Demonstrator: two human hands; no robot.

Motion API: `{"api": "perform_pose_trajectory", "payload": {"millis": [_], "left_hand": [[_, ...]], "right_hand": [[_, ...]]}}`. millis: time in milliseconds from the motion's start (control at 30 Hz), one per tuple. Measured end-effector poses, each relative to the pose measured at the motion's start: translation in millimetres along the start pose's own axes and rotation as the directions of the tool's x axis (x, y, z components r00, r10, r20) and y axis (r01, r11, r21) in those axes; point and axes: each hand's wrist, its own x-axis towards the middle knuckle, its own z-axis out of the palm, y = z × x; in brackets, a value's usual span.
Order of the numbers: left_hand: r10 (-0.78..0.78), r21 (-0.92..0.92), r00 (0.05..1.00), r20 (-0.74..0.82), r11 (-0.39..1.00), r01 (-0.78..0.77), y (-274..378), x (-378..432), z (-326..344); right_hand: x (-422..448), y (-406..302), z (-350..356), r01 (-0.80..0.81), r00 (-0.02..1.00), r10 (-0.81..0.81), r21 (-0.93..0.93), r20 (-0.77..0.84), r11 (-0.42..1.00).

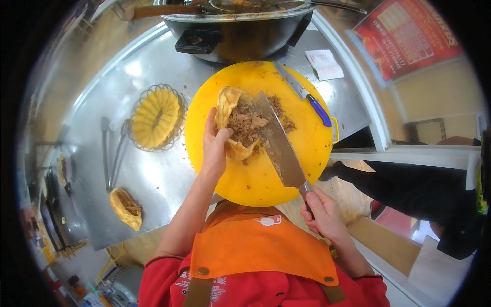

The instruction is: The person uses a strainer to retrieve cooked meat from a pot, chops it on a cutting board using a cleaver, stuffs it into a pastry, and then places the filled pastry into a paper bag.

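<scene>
My left hand (pixel 215 147) holds a split flatbread (pixel 229 100) open on a round yellow cutting board (pixel 245 184), thumb at the bread's edge. Chopped meat (pixel 245 122) fills the bread. My right hand (pixel 324 215) grips the handle of a broad cleaver (pixel 282 153); its blade tip rests against the meat at the bread's right side, with bits of meat stuck on the blade. More chopped meat (pixel 287 123) lies on the board just beyond the blade. A knife with a blue handle (pixel 319 112) lies near the board's right edge.
A large metal pot (pixel 245 36) stands behind the board. On the steel table (pixel 92 218) at left are a wicker basket (pixel 177 96), metal tongs (pixel 105 153) and a filled flatbread (pixel 128 215). A printed paper (pixel 325 65) lies at right. A person's dark-clothed leg (pixel 391 188) shows beyond the right edge.
</scene>
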Motion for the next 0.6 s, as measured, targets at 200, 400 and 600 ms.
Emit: {"api": "perform_pose_trajectory", "payload": {"millis": [200,400,600], "left_hand": [[-0.087,-0.166,0.995,0.043,0.982,0.093,-1.2,-1.1,6.8],[-0.009,-0.043,0.996,0.088,0.999,0.013,1.4,-7.3,7.2],[0.009,0.144,1.000,0.018,0.990,-0.011,-0.6,-3.7,3.5]], "right_hand": [[-3.1,-7.7,-7.6,-0.051,0.998,0.046,0.125,0.040,0.991],[-3.4,-29.9,-14.9,-0.317,0.946,0.298,0.174,0.127,0.932],[8.7,-38.7,-11.2,-0.329,0.937,0.311,0.105,0.158,0.939]]}}
